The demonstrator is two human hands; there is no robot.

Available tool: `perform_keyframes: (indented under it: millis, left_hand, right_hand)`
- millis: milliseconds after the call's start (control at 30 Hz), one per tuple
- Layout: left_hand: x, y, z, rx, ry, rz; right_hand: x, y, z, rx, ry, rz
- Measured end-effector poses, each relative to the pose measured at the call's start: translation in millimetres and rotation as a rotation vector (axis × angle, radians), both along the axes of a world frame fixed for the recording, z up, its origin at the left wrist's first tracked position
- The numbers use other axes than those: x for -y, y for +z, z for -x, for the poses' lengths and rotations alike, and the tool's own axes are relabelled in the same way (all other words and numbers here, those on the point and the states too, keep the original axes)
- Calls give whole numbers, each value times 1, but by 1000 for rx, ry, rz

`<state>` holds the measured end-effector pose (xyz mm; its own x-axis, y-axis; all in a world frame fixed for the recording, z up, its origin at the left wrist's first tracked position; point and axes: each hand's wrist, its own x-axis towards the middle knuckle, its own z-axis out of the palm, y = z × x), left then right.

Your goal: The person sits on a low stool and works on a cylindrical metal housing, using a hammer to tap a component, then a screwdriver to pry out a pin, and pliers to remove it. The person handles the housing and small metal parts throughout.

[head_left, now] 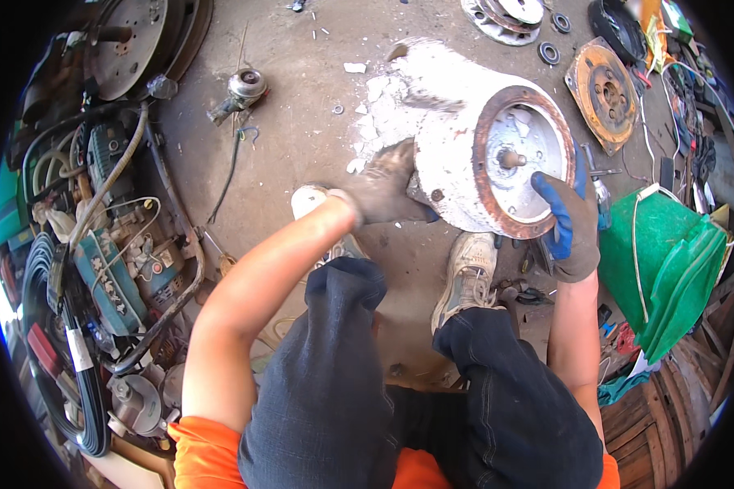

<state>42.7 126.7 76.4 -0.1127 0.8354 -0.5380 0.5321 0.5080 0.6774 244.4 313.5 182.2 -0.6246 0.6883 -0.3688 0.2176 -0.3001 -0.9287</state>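
A large electric motor (453,159) with flaking white paint lies tilted on the ground in front of my feet. Its open end, ringed by a rusty flange (483,175), faces me, with a short shaft (511,158) at the centre. My right hand (571,216), in a grey and blue glove, grips the flange at its right side, fingers hooked over the rim. My left hand (387,187), also gloved, is at the motor's lower left side; motion blurs it and its fingers cannot be made out. White paint flakes (375,114) lie beside the motor.
Bearings (549,53) and a rusty flanged end cover (607,94) lie at the far right. A green folded sack (665,261) sits to the right. On the left are hoses, cables and machine parts (118,269). A small metal part with a cable (245,85) lies far left of the motor.
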Motion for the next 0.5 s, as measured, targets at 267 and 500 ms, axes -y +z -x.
perform_keyframes:
  millis: [267, 500]
  left_hand:
    - [-67, -11, -3, 167, 38, -160]
    - [-38, 107, 62, 28, -161, 187]
  right_hand:
    - [-16, -56, -83, 317, 255, -620]
    - [10, -64, -29, -393, -243, 1305]
